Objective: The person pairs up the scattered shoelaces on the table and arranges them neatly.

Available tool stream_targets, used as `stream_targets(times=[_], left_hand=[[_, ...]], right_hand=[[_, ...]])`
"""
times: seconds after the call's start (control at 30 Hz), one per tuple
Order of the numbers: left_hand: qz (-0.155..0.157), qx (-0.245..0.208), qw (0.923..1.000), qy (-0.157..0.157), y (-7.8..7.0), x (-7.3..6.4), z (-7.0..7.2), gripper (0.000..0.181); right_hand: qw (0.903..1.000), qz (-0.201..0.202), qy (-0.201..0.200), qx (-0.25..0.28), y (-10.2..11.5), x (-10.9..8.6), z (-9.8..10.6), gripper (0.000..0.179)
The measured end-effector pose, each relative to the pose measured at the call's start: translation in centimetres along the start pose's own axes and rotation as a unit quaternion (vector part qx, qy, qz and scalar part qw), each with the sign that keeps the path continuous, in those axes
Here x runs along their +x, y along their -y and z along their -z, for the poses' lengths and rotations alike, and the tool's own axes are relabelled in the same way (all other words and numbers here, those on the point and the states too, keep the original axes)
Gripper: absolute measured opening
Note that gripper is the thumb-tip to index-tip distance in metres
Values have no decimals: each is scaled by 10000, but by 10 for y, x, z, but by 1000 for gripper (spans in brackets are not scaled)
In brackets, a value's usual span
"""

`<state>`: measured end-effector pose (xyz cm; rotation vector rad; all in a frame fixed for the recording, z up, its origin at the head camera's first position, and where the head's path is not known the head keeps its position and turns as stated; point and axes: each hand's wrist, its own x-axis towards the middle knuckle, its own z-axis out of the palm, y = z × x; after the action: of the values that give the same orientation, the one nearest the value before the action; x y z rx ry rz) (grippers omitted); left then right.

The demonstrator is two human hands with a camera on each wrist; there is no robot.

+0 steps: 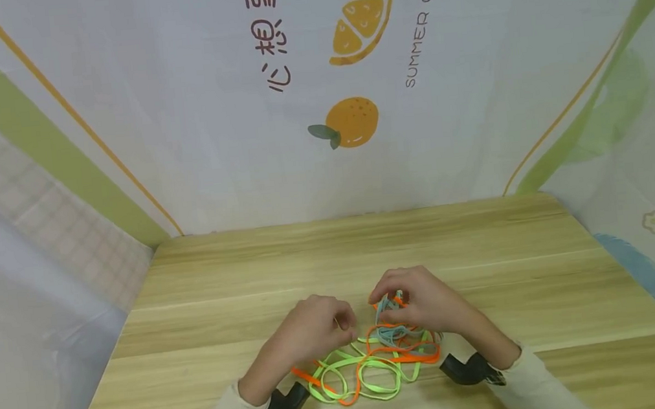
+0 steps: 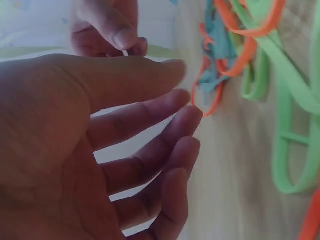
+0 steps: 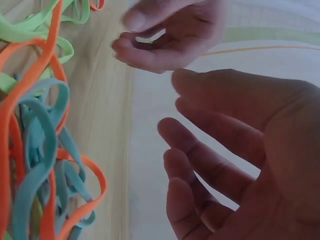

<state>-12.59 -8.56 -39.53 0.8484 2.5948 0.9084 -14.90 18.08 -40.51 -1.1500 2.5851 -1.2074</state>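
A loose tangle of flat cords lies on the table, below and between the hands. It has a lime-green cord [image 1: 380, 395], an orange cord [image 1: 425, 356] and a grey-blue cord [image 1: 391, 335]. Above the tangle's left side hovers my left hand [image 1: 317, 325], fingers loosely bent and nothing between them in the left wrist view. My right hand [image 1: 423, 297] is over the grey-blue bunch at the right. In the right wrist view its thumb and bent fingers stand apart, holding nothing, with the grey-blue loops [image 3: 37, 135] off to one side.
Wood-grain table [image 1: 239, 264] extends around the cords. White printed cloth [image 1: 211, 143] hangs behind the table's far edge and at both sides. Black wrist mounts [image 1: 289, 400] sit at both cuffs.
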Motion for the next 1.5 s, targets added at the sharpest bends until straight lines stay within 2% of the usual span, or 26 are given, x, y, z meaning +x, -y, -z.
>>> stream_targets(times=[0.2,0.43,0.6,0.7,0.9,1.13,1.33,1.5], left_hand=[[-136,170,9996,182,6,4,-10,18],[-413,302,9984,251,4,9,-32,22],[-489,598,9969,143,1,9,-39,22],[-546,580,9968,57,1,9,-39,24],[-595,201,9980,-100,-1,7,-28,28],[-814,-454,9955,-151,-5,4,-11,19],[-708,-1256,9895,-35,-7,0,-1,11],[-679,-1840,9806,21,-8,-4,8,8]], right_hand=[[9995,-8,222,-217,-1,2,-3,15],[9962,-272,790,-257,-5,1,-9,15],[9955,-250,903,-158,-5,1,-15,16],[9951,-182,956,-176,-4,1,-17,17],[9940,109,1079,-109,-4,2,-20,11],[9943,435,919,331,0,2,-14,13],[9919,608,668,897,7,-1,-5,13],[9869,518,457,1458,17,-3,2,15]])
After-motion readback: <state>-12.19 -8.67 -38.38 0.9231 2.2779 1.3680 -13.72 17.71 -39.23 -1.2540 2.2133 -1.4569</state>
